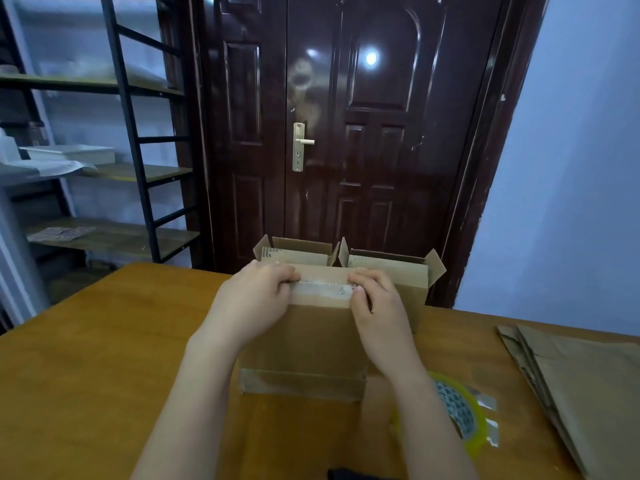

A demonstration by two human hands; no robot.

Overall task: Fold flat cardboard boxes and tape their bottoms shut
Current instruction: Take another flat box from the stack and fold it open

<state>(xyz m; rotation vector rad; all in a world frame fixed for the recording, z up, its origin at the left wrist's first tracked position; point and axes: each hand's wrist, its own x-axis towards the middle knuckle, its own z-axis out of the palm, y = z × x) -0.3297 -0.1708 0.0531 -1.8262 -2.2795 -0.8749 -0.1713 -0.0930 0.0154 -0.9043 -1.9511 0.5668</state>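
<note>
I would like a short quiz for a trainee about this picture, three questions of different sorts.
1. True or false: both hands touch the tape strip on the box.
2. Where is the tape roll? A) on the shelf B) on the table, by the right forearm C) inside the box
3. What lies stacked at the table's right edge?

Key: 1 true: left hand and right hand press its ends. 2 B. 3 flat boxes.
</note>
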